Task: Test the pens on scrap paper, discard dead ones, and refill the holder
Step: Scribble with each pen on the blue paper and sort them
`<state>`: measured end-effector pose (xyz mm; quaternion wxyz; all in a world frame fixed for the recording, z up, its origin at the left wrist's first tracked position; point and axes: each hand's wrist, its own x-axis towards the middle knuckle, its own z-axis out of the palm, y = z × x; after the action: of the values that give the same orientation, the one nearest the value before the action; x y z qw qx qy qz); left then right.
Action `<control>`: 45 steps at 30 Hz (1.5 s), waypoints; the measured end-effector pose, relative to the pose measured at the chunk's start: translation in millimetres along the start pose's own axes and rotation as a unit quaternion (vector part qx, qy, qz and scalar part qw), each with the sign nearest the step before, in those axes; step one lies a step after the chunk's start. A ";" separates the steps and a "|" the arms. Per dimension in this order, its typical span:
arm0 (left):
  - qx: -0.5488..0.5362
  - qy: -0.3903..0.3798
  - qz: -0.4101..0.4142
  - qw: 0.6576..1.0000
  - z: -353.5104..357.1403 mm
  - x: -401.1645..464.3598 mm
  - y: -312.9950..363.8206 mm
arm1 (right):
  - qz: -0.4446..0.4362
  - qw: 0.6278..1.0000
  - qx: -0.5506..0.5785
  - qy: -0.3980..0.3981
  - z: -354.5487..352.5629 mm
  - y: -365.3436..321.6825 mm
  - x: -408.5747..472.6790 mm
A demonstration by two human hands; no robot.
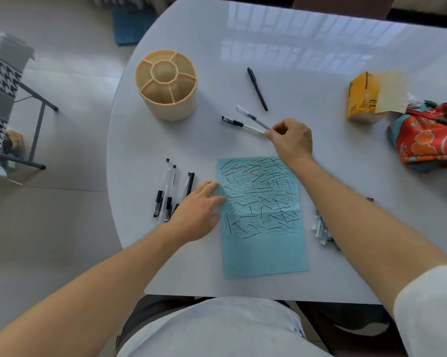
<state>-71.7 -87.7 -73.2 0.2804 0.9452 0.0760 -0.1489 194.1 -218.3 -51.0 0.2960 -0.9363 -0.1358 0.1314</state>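
Head view — right hand [292, 141] pinching two pens [248, 122] above desk [320, 73]; left hand [199, 210] flat, fingers straight, touching scrap paper [264, 243] edge.

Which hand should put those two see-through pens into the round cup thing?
Probably the right hand: its fingers already pinch the ends of the two clear pens, and the empty pen holder sits just beyond them. The left hand lies flat, steadying the blue scrap paper.

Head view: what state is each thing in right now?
Pen holder: upright, compartments empty.
Blue scrap paper: flat, densely scribbled.
Right hand: pinching two clear pens.
Left hand: open, fingertips on the paper's edge.
Black pen: lying capped, untouched.
Three pens: lying left of paper.
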 end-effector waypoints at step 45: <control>0.018 -0.005 0.083 0.996 59.2 -57.6 48.9 | 0.073 0.966 0.249 -0.009 -16.6 128.6 -239.3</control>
<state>-129.1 -164.5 -77.0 0.2753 0.9523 -0.0065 -0.1315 0.0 -407.7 -74.1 0.5083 -0.8392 -0.0323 0.1904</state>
